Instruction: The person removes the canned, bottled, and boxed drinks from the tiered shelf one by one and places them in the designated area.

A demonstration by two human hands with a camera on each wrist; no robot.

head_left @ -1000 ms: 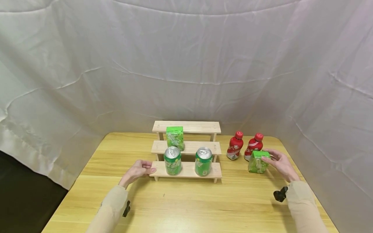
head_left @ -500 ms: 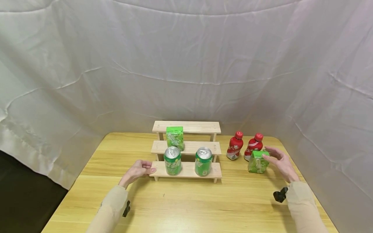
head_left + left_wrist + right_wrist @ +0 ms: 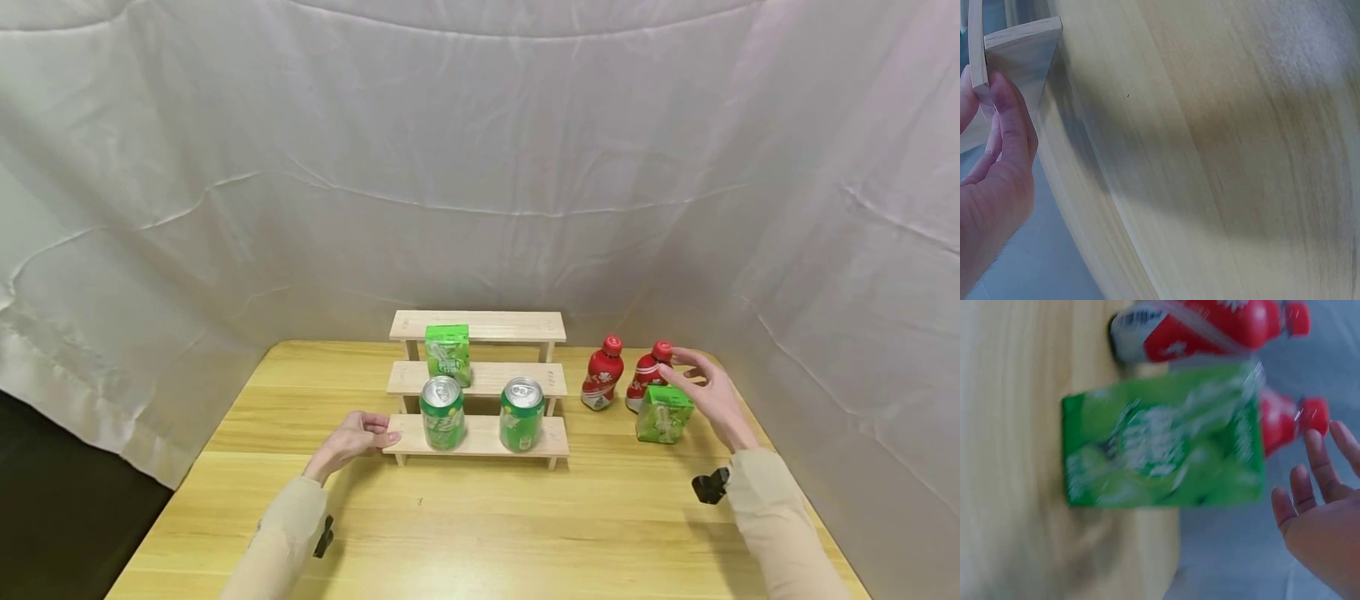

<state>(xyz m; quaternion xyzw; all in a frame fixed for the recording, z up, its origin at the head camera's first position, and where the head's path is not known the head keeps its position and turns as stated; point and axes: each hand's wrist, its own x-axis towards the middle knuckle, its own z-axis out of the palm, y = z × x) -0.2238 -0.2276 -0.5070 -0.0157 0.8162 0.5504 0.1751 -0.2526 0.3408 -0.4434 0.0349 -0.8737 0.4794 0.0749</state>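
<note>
My left hand (image 3: 354, 439) pinches the left end of the lowest step of a wooden three-step shelf (image 3: 480, 447); the left wrist view shows thumb and fingers on the board's two faces. My right hand (image 3: 708, 396) has its fingers spread beside the red cap of the right-hand red bottle (image 3: 647, 372). In the right wrist view, a fingertip (image 3: 1315, 439) lies very close to that cap; touch cannot be told. Below and in front of that hand, a green juice box (image 3: 663, 417) stands upright on the table, hiding part of the bottle.
A second red bottle (image 3: 602, 375) stands just left of the first. Two green soda cans, a left can (image 3: 442, 417) and a right can (image 3: 521, 417), stand on the lowest step. Another juice box (image 3: 448, 357) is on the middle step. Grey curtains (image 3: 480, 167) enclose the wooden table (image 3: 480, 533).
My right hand has let go of the juice box and moved up and back toward the right-hand bottle's cap. The left hand keeps its hold on the shelf.
</note>
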